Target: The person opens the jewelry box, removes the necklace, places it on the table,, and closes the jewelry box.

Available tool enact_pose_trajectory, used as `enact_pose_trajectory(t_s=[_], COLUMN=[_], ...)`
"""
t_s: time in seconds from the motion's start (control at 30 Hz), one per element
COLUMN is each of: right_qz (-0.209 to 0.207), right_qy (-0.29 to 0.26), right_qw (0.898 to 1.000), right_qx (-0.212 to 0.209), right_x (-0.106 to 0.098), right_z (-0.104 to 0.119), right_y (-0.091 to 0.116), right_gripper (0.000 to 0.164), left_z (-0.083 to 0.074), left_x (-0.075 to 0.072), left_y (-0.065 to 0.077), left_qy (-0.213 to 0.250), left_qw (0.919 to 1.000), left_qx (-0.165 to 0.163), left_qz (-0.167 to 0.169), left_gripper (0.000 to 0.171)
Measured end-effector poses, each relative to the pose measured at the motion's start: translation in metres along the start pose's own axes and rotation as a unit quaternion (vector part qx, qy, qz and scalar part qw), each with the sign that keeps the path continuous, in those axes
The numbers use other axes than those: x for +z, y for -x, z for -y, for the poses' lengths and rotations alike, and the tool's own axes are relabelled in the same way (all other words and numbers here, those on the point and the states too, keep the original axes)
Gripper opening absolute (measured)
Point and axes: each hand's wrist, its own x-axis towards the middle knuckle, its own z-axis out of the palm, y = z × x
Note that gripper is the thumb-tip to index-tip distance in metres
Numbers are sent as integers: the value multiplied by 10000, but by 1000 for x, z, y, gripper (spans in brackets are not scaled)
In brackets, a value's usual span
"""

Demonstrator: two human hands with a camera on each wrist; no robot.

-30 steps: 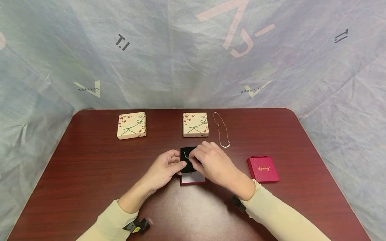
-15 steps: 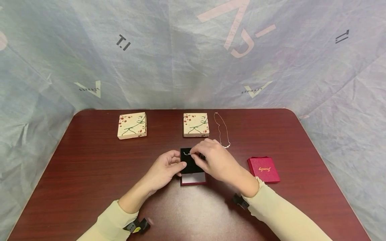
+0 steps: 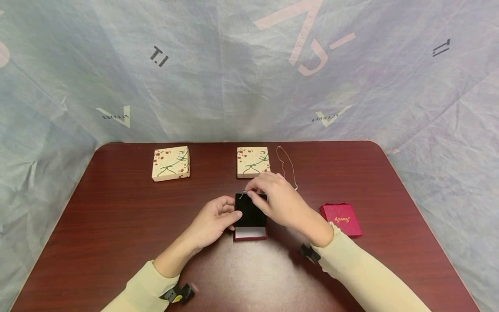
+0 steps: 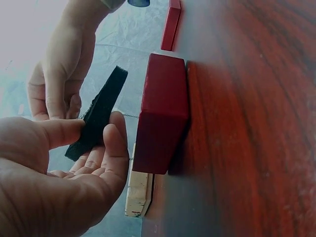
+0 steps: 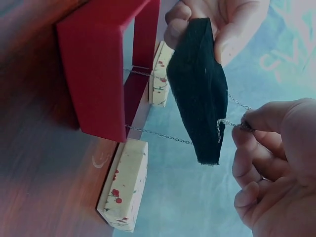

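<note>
A black foam pad (image 3: 251, 212) is held by my left hand (image 3: 212, 219), thumb on one face and fingers behind. In the left wrist view the pad tilts above the red jewelry box base (image 4: 160, 113), apart from it. My right hand (image 3: 280, 199) pinches part of a silver chain necklace (image 5: 160, 135) near the pad's far edge. As the right wrist view shows, two strands run from behind the pad into the box base, and a short end hangs over the pad's face. The fingertips hide the pinched part.
The red lid (image 3: 343, 220) marked "Jewelry" lies to the right. Two floral boxes (image 3: 170, 164) stand at the back of the brown table (image 3: 117, 225), the second floral box (image 3: 253, 162) just beyond my hands. Another necklace (image 3: 291, 164) lies right of it, partly covered by my right hand.
My right hand has moved up toward the pad's far edge with the pinched chain. More of the pad's black face shows. My left hand has stayed nearly still.
</note>
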Motion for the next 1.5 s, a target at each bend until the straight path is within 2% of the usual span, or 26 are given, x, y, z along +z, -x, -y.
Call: enact_pose_trajectory(t_s=[0.97,1.5], right_qz=[372,689], right_qy=[-365,-697], right_qw=[9986,9947], right_qx=[27,320], right_x=[-3,-4], right_z=[-10,-12], right_y=[-18,-25], right_gripper=[7,9], left_z=[0,0], left_x=[-2,0], left_y=[1,2], left_qy=[34,-78], left_qw=[9999,9998], left_qx=[113,116], left_qz=[79,108], left_gripper=[30,30])
